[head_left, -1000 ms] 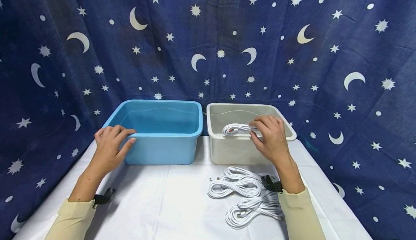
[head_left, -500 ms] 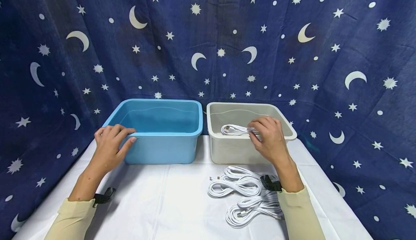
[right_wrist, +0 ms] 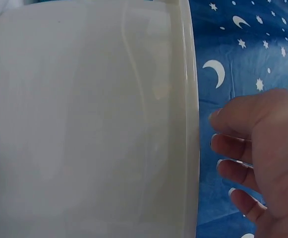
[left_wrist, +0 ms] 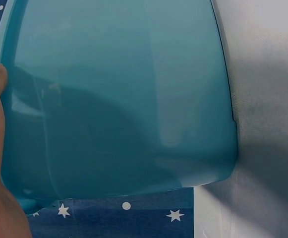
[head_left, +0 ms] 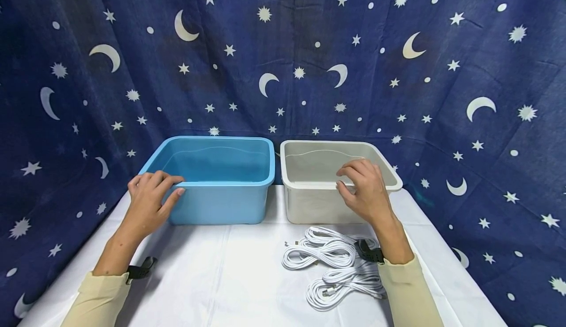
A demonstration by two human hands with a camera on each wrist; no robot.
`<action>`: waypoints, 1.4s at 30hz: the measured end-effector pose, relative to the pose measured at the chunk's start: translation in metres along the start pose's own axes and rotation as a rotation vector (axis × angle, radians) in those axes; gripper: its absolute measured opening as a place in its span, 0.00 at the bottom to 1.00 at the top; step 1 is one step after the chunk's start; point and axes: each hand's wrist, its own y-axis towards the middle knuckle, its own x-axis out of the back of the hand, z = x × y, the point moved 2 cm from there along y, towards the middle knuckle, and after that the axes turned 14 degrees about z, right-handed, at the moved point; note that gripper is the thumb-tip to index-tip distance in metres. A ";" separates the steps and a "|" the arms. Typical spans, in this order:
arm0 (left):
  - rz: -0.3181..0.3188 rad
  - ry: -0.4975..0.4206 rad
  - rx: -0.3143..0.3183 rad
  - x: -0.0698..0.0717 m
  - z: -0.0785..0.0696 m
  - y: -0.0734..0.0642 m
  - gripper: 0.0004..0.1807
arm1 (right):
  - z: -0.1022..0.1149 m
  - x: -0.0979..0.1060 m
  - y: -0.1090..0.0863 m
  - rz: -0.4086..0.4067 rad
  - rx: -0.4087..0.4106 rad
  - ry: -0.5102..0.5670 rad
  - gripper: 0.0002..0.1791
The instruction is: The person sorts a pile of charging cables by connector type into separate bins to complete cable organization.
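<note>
My left hand [head_left: 150, 201] holds the front left rim of the blue plastic bin [head_left: 216, 204], fingers over the edge and thumb on the outer wall. The same bin [left_wrist: 119, 109] fills most of the left wrist view. Above the front rim of the grey plastic bin [head_left: 323, 206] hovers my right hand [head_left: 364, 187], its fingers loosely bent with a gap between thumb and fingers and nothing held. In the right wrist view this hand [right_wrist: 262, 153] stands apart from the grey bin's rim [right_wrist: 191, 124]. The grey bin's floor is hidden behind its front wall.
Several coiled white charging cables [head_left: 331, 258] lie on the white tablecloth [head_left: 230, 278] below the grey bin, partly under my right wrist. A dark blue curtain [head_left: 283, 56] with moons and stars hangs right behind the bins.
A coiled white cable that my right hand pinched over the grey bin has been let go and is out of sight. The left hand stays in place.
</note>
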 end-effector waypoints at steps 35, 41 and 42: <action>0.002 0.004 0.009 0.000 0.000 0.000 0.13 | 0.033 0.003 -0.014 0.077 0.137 0.026 0.09; 0.002 0.004 0.013 -0.002 0.000 0.000 0.13 | 0.038 0.000 -0.017 0.126 0.135 0.021 0.09; 0.001 0.005 0.011 -0.001 0.000 0.000 0.13 | 0.039 0.000 -0.018 0.130 0.140 0.019 0.09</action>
